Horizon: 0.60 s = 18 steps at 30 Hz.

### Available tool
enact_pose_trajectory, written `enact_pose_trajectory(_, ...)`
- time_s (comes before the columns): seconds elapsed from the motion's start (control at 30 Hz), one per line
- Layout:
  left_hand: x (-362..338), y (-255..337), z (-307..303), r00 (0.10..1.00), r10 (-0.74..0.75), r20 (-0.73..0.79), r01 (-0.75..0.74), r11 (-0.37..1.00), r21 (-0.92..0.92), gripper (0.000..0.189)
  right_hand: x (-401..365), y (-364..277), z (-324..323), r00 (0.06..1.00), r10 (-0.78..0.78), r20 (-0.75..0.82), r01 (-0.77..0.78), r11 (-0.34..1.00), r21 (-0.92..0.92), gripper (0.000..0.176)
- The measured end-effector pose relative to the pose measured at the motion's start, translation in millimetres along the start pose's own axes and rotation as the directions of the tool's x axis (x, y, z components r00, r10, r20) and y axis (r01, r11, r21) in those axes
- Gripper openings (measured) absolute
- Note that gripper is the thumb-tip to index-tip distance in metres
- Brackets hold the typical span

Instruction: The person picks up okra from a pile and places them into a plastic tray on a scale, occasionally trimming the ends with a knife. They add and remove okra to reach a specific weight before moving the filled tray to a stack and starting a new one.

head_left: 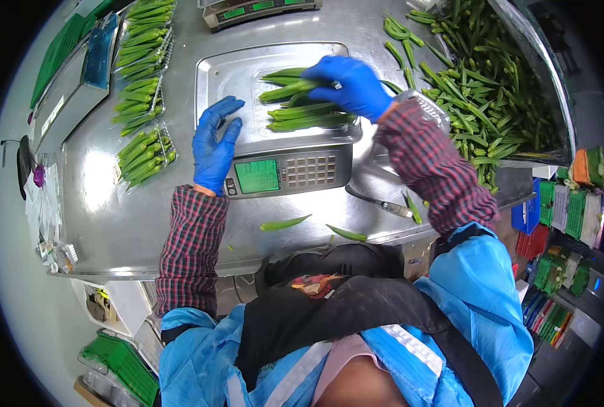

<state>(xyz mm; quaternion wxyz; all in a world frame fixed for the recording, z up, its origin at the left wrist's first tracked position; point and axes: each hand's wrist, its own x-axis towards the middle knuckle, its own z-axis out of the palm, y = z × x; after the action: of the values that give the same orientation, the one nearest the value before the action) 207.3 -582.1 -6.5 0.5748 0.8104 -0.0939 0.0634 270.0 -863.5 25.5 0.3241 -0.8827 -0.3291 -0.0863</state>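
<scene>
My right hand (353,84), in a blue glove, is closed round the ends of green okra pods (285,91) above the metal weighing pan (237,74). More okra pods (305,124) lie side by side just below that hand on the pan. Also gloved in blue, my left hand (214,146) is at the pan's left edge with its fingers apart and nothing in it. The digital scale (343,166) has a lit green display; its digits are too blurred to read.
Packed okra trays (146,152) stand in a column on the left. A large heap of loose okra (481,102) fills the right side. A second scale (258,12) sits at the back. Near the front edge lie stray pods (285,224) and a dark-handled tool (390,207).
</scene>
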Motion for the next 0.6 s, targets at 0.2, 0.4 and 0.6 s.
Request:
enact_pose_trajectory(0.2, -16.2, -2.5, -15.3, 1.000, 0.014, 0.021, -0.014, 1.000, 0.009, 0.030, -2.8, -2.2, 39.2, 0.999, 0.039, -0.009, -0.039, 0.999, -0.034, 0.027)
enact_pose_trajectory(0.4, -24.3, -8.6, -35.0, 0.999, 0.032, -0.032, -0.029, 0.996, 0.085, 0.032, -55.2, 6.4, -20.1, 0.924, 0.334, -0.187, -0.306, 0.938, 0.160, 0.021)
enact_pose_trajectory(0.6, -21.2, -11.1, -42.5, 0.996, 0.079, -0.034, -0.073, 0.988, 0.135, 0.033, -111.7, 7.2, -45.6, 0.753, 0.620, -0.221, -0.465, 0.739, 0.488, 0.020)
